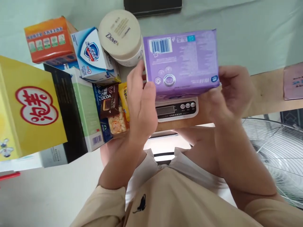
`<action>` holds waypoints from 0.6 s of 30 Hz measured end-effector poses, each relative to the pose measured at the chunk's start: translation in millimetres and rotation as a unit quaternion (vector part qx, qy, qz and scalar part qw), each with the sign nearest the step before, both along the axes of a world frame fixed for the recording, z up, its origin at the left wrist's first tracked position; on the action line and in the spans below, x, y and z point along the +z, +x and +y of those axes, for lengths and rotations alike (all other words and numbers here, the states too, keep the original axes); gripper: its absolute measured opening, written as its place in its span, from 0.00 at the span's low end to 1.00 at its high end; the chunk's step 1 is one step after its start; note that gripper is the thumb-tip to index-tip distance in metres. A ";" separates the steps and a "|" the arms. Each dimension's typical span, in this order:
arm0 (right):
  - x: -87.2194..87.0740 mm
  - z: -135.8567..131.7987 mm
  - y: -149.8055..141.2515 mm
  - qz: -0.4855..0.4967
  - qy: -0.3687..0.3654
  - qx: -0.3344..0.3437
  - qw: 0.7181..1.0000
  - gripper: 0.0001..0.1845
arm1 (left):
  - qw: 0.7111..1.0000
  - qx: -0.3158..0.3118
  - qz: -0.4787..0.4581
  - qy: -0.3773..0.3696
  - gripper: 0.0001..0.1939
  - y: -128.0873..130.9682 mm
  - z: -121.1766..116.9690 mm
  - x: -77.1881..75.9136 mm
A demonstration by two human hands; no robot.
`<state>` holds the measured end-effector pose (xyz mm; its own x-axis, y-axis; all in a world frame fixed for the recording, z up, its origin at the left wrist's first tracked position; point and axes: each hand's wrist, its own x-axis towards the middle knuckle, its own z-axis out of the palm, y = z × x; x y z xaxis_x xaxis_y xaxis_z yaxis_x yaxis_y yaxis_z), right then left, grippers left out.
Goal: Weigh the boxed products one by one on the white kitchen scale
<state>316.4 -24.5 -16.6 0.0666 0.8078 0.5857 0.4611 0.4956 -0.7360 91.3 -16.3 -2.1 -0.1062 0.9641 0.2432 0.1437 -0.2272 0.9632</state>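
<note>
A purple soft pack (pixel 182 63) with a barcode and fine white print is between my two hands, above a white kitchen scale (pixel 176 110). My left hand (pixel 143 104) grips its left end, thumb on the near side. Around its right end, my right hand (pixel 233 90) is closed, with some fingertips hidden behind the pack. The scale's black panel with its display and buttons shows below the pack, while the weighing plate is hidden. Whether the pack touches the scale I cannot tell. Left of the pack stands a Dove tub (pixel 120 34) with a cream lid.
Left are a Safeguard box (pixel 91 55), an orange box (pixel 48 41), a large yellow box (pixel 30 110), a green-white box (pixel 87 107), a cocoa packet (pixel 110 101) and a snack packet (pixel 117 123). A black box (pixel 152 8) lies at the back, a pink packet (pixel 293 81) right, a fan (pixel 274 151) below.
</note>
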 end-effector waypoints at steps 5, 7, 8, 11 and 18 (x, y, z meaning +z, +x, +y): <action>-3.0 5.5 5.8 0.108 -0.053 -0.038 0.992 0.25 | 0.997 0.050 -0.030 0.051 0.26 -1.9 -12.1 12.2; -3.4 7.5 6.1 0.156 -0.065 -0.054 0.984 0.26 | 0.997 0.065 -0.020 0.044 0.26 -1.3 -15.9 19.4; -3.5 8.2 5.7 0.171 -0.067 -0.057 0.981 0.27 | 0.997 0.070 -0.019 0.038 0.26 -0.9 -17.0 21.7; -4.8 8.5 2.6 0.175 -0.067 -0.059 0.981 0.27 | 0.998 0.059 -0.028 0.022 0.28 0.0 -18.0 22.2; -12.4 4.1 -1.0 0.006 -0.042 0.032 0.999 0.31 | 0.996 0.040 -0.073 -0.002 0.27 8.3 -16.9 17.6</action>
<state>315.4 -20.4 -29.0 0.0201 0.8573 0.5144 0.4220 0.4591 -0.7817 99.7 -33.2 15.5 -0.2172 0.9518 0.2165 0.0187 -0.2177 0.9758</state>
